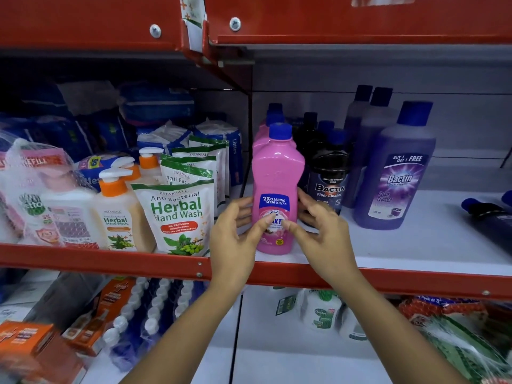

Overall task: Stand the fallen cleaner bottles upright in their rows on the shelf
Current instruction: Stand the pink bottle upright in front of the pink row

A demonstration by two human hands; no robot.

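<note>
Standing upright at the near edge of the white shelf board [415, 245], a pink plastic cleaner bottle with a blue screw cap [277, 184] heads a row of like bottles that runs away toward the far wall. The left hand [235, 234] cups its lower left side, fingers curled round behind and thumb pressed on the front label. The right hand [321, 231] mirrors it on the right side, thumb tip on the label, fingers spread loosely beside the bottle; whether they touch it I cannot tell. Just right stands a black Bactin floor cleaner bottle [329, 184], then a large purple translucent Bactin bottle [396, 178]. At the far right edge a dark bottle with a blue cap [490, 214] lies on its side. Left of the divider sit green-and-white herbal hand wash pouches [174, 214].
</note>
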